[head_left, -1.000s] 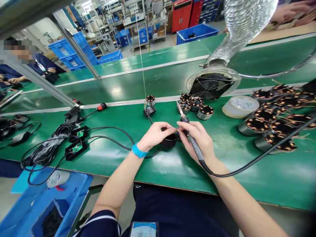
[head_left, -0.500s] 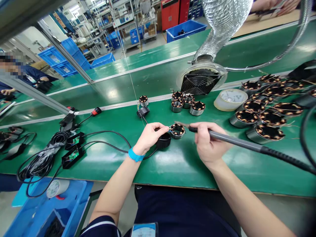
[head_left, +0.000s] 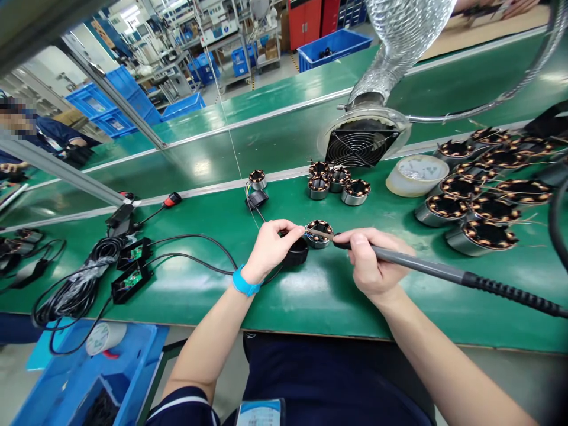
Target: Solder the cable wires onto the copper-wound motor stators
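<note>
- Left hand (head_left: 270, 248) pinched narrow beside stator (head_left: 318, 232), over black holder (head_left: 295, 252); what it pinches is too small to tell.
- Right hand (head_left: 370, 263) grips soldering iron (head_left: 417, 264), tip at stator.
- Stator sits mid-bench (head_left: 337, 296), nearer the front edge.

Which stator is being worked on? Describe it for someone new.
Start at the round extractor fan at the back of the green bench; a group of four stators sits just in front of it. Nearer the person, one stator stands alone between the left hand and right hand, the only one with the soldering iron tip at its edge.
</note>
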A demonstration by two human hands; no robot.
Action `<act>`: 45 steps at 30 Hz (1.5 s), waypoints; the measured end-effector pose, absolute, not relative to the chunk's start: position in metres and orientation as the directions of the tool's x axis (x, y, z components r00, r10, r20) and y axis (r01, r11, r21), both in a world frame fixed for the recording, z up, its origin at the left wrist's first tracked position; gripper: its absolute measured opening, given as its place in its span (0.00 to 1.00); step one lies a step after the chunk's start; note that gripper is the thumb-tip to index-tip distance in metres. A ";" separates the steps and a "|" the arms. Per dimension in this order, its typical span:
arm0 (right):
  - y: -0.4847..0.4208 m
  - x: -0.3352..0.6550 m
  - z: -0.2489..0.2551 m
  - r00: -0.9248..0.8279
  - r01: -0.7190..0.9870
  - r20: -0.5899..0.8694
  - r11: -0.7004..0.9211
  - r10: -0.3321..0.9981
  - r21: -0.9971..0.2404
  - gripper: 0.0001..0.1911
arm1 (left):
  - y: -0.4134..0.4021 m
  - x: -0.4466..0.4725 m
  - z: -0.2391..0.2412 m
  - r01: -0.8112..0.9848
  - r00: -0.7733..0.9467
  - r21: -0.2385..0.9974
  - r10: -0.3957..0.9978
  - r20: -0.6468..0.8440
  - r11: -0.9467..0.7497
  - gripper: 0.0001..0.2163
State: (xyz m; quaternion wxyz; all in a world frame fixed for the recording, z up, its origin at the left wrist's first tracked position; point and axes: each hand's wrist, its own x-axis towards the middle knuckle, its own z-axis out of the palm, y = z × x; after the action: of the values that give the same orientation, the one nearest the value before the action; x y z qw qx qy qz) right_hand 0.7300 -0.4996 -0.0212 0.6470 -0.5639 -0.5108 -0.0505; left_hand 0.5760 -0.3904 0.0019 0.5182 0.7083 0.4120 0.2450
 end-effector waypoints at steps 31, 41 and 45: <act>-0.499 0.732 -0.033 0.542 0.533 0.646 0.374 0.537 -0.759 0.17 | -0.388 0.575 -0.002 0.322 0.539 0.940 0.838 -0.084 -0.113 0.14; -0.500 0.731 -0.031 0.598 0.535 0.631 0.341 0.494 -0.773 0.19 | -0.389 0.575 -0.001 0.321 0.524 0.943 0.846 -0.097 -0.091 0.14; -0.500 0.730 -0.031 0.604 0.541 0.628 0.326 0.491 -0.775 0.19 | -0.389 0.576 -0.001 0.325 0.521 0.942 0.847 -0.100 -0.088 0.14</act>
State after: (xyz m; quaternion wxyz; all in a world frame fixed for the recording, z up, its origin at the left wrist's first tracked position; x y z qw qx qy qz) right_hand 0.7304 -0.5003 -0.0307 0.6820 -0.5804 -0.4445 -0.0184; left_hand 0.5756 -0.3892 -0.0010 0.5272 0.6948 0.4217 0.2479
